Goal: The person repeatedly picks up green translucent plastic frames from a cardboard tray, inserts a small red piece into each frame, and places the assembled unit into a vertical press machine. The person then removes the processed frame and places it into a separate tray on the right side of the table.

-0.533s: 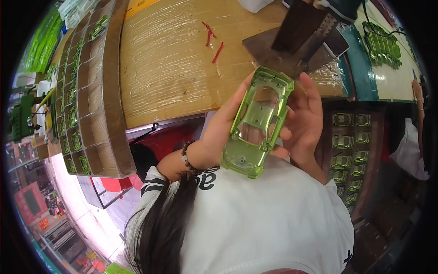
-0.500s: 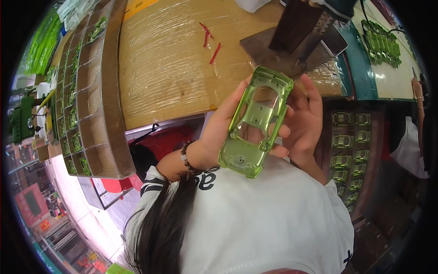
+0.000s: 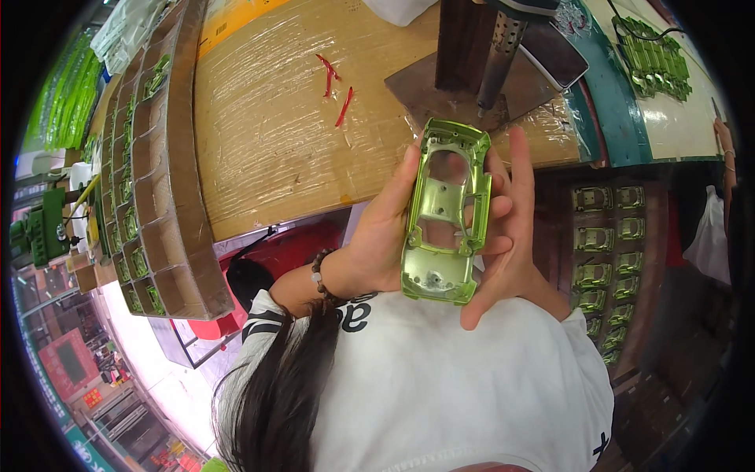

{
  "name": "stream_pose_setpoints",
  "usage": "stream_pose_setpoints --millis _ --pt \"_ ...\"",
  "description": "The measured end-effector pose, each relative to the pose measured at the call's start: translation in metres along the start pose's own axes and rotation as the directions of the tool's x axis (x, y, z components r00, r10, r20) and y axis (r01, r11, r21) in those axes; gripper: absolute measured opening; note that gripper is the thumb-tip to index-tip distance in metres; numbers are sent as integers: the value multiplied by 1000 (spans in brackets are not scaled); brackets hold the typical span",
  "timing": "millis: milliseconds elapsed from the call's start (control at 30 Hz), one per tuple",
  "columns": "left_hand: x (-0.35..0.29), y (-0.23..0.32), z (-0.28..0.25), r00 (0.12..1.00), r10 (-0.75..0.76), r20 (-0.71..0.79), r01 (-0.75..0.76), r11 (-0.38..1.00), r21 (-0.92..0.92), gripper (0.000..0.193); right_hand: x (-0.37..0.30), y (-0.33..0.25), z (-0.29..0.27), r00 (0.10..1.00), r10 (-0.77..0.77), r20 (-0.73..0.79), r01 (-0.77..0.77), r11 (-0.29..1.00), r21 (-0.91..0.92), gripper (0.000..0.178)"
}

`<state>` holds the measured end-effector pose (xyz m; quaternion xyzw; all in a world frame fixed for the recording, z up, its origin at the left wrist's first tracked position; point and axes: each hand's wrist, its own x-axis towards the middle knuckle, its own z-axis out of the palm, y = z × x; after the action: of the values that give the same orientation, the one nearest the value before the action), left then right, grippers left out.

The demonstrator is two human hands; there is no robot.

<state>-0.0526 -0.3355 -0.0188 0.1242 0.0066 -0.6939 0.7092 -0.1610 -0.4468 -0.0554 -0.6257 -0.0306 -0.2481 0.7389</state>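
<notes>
A shiny green toy car body shell [image 3: 442,203] stands lengthwise between my hands, its hollow inner side and window openings showing. My left hand [image 3: 379,240] is closed on its left edge, the thumb lying along the side. On the other edge, bent fingers of my right hand [image 3: 515,244] press against the shell, while its index finger points up and its thumb is held away from the shell. Part of the left fingers is hidden behind the shell. A dark beaded bracelet [image 3: 318,271] is on my left wrist.
Ahead is a film-covered workbench [image 3: 275,118] with red strips [image 3: 344,106]. A perforated metal tool [image 3: 499,63] points down beside a dark block [image 3: 458,47]. A compartment box [image 3: 177,228] with green parts stands left; a tray [image 3: 570,275] of green car shells lies right.
The shell has turned more upright and its inner face has tilted. My right thumb has spread away from the shell, and the index finger is straighter. The bench view has shifted slightly left.
</notes>
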Motion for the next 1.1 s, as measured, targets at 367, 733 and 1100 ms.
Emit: stream_pose_setpoints --millis 367,733,1100 --pt "5 5 3 966 139 -217 -69 950 304 46 6 -14 7 949 251 -191 -135 871 472 144" --pt "16 13 0 923 372 -98 -313 874 373 33 28 -14 -12 967 219 -128 -92 774 626 136" --pt "19 8 6 880 476 -5 -437 812 387 38 30 -1 -24 994 101 30 -86 617 782 137"
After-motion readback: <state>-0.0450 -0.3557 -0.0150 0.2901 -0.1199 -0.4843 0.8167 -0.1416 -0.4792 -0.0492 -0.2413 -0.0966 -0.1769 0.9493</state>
